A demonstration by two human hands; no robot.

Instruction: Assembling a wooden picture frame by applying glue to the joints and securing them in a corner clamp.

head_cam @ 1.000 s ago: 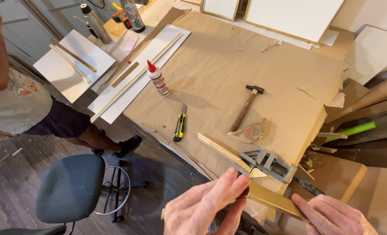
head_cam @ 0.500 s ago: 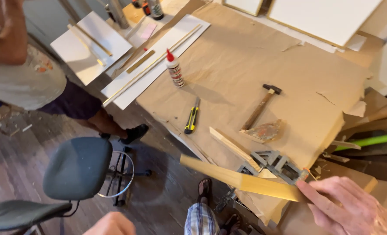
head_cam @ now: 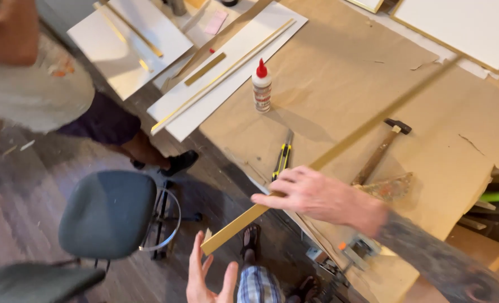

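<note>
My right hand (head_cam: 317, 195) grips a long gold-coloured wooden strip (head_cam: 244, 220) near its lower end; the strip runs diagonally up to the right across the paper-covered table (head_cam: 339, 73), blurred along its far part. My left hand (head_cam: 207, 278) is open at the bottom of the view, palm up, fingers spread, just below the strip's near end without touching it. A yellow and black utility knife (head_cam: 282, 159) lies on the table just above my right hand. A hammer (head_cam: 381, 148) lies to the right.
A glue bottle with a red cap (head_cam: 261, 87) stands on the paper. White boards (head_cam: 129, 42) with thin gold strips lie at the upper left. Another person (head_cam: 42, 84) stands at left, beside a dark stool (head_cam: 108, 213). A metal clamp (head_cam: 353, 249) sits at the table edge.
The strip has swung from low at the table's edge to a long diagonal across the table. My right hand moved left along it. My left hand has let go and opened below.
</note>
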